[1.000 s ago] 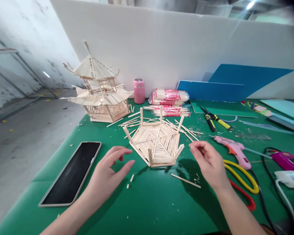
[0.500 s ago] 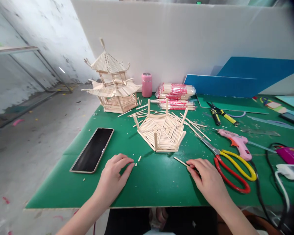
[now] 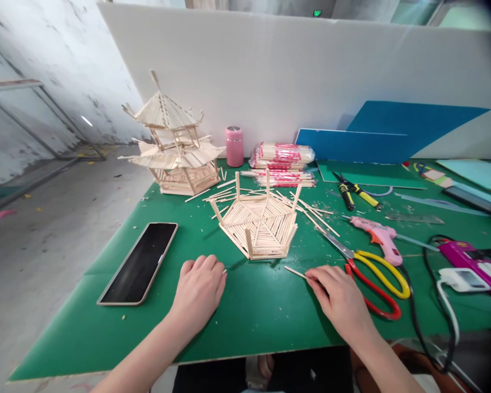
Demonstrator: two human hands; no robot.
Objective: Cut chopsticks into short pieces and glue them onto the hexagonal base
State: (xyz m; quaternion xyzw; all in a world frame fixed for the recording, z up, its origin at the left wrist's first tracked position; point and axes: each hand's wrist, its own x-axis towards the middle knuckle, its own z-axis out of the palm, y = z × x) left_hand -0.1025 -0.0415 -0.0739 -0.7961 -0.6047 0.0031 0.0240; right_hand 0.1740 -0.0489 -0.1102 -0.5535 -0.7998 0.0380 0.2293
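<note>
My left hand [image 3: 200,289] rests low over the green tabletop with its fingers curled together. The pale end of a short piece of wooden stick [image 3: 225,271] shows at its fingertips; the rest is covered by the hand. Between thumb and fingers, my right hand [image 3: 336,295] pinches a thin wooden stick [image 3: 295,272] that points left. Beyond both hands stands a hexagonal base of wooden sticks [image 3: 265,218] with upright posts at its corners. Behind it to the left is a two-roofed pavilion model [image 3: 169,155] made of the same sticks.
A phone [image 3: 141,265] lies left of my left hand. Scissors [image 3: 376,284], a pink glue gun [image 3: 376,236] and pliers [image 3: 355,194] lie on the right. Packed sticks [image 3: 282,156], loose sticks [image 3: 321,215] and a pink flask [image 3: 234,146] are farther back. Cables run along the right edge.
My left hand has moved over the two small stick pieces, and its fingers have closed. My right hand still pinches its stick. The whole view has shifted slightly.
</note>
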